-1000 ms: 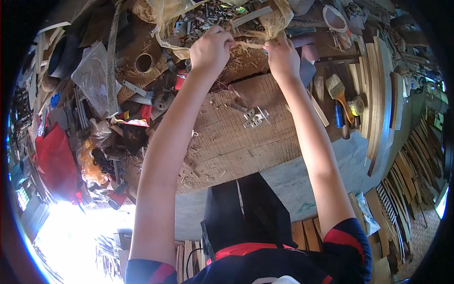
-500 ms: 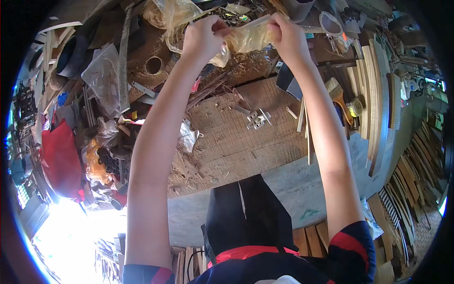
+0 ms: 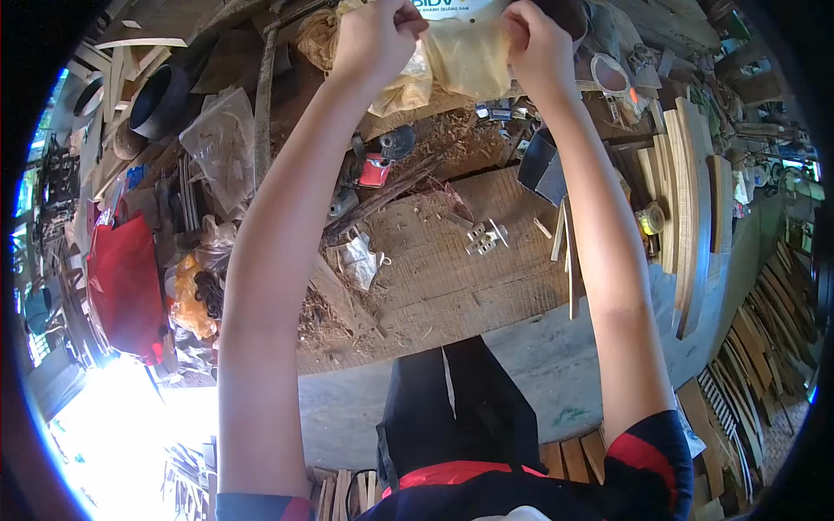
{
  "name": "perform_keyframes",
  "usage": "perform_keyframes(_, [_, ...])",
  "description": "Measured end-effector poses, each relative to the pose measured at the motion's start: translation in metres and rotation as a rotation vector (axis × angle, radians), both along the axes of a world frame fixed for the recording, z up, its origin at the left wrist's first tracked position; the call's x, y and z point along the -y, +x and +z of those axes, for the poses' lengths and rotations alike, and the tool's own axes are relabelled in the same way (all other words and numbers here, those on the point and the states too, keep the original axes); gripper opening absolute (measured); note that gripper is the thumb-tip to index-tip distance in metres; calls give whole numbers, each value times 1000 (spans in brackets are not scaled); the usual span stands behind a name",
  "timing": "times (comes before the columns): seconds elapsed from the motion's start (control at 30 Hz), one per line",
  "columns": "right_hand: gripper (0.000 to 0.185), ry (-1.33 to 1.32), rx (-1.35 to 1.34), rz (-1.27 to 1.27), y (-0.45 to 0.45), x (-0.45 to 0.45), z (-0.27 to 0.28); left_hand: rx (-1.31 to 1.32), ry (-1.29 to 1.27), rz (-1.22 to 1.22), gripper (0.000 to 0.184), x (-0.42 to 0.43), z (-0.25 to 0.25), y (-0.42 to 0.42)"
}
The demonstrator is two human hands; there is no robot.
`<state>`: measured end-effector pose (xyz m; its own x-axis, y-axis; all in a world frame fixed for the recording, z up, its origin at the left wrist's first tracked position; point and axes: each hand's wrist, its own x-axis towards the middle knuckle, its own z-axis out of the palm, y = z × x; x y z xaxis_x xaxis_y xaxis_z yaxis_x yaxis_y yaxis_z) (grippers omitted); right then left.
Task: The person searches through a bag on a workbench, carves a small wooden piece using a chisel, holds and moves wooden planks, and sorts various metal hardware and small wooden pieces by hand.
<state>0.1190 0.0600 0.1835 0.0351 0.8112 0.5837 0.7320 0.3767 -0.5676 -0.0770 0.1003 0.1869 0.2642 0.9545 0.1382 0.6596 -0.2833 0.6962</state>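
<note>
At the top of the view, my left hand (image 3: 378, 39) and my right hand (image 3: 539, 48) each pinch an edge of a yellowish translucent plastic bag (image 3: 469, 59), which hangs between them. A white item with printed letters (image 3: 456, 9) shows just above the bag, cut off by the frame's edge. Below the hands, small metal hinge-like parts (image 3: 486, 238) lie on the wooden bench top (image 3: 434, 295). A crumpled white piece (image 3: 359, 260) rests beside my left forearm.
A red bag (image 3: 127, 282) and an orange plastic bag (image 3: 191, 300) are at the left. A clear plastic bag (image 3: 221, 148) lies above them. Long wood strips (image 3: 691, 217) and a tape roll (image 3: 650, 219) sit at the right. Thin sticks (image 3: 569, 260) overhang the bench edge.
Both hands have moved up with the bag, lifting it off the cluttered bench. The white printed item and a red object near my left forearm have come into view.
</note>
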Motion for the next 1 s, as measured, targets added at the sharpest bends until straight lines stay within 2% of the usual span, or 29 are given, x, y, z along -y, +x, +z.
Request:
perform_keyframes(0.03, [7,3,4,-5,3,-2,-8,-27,199,-9,12,0,-4,0])
perform_keyframes(0.07, [3,12,28,18,4,-3,-21,10,167,8,13,1,-8,0])
perform_keyframes(0.1, [9,24,52,40,6,-3,-33,14,170,1,13,3,-11,0])
perform_keyframes(0.17, [15,-61,98,80,4,6,-34,-144,40,-81,17,5,-23,-4])
perform_keyframes(0.23, [16,-360,157,194,-5,22,-27,-123,-11,-129,21,-3,-31,-10])
perform_keyframes(0.3, [16,-382,158,198,-5,26,-37,-135,-244,-177,25,-12,-33,-11])
perform_keyframes(0.37, [18,-411,159,217,-7,36,-47,-122,-259,-146,25,-22,-36,2])
perform_keyframes(0.43, [11,-379,-72,65,-17,52,-45,311,-463,289,27,-44,-47,18])
perform_keyframes(0.47, [8,-347,-96,29,-21,59,-48,536,-763,351,32,-50,-48,23])
perform_keyframes(0.5, [5,-316,-120,-6,-24,66,-54,781,-856,520,31,-60,-64,36])
perform_keyframes(0.57, [6,-284,-208,0,-27,78,-59,1017,-921,525,30,-68,-83,44])
perform_keyframes(0.7, [8,-317,-306,-36,-22,95,-67,1204,-801,683,35,-69,-80,57])
perform_keyframes(0.8, [7,-318,-339,-45,-15,105,-73,1303,-1014,942,34,-81,-67,59])
perform_keyframes(0.9, [7,-365,-386,-94,-19,111,-71,1454,-907,818,33,-87,-60,61])
perform_keyframes(0.97, [7,-416,-469,-100,-29,116,-72,1386,-959,851,35,-85,-44,60])
perform_keyframes(1.0, [7,-411,-468,-108,-34,121,-76,1516,-958,921,34,-92,-58,57])
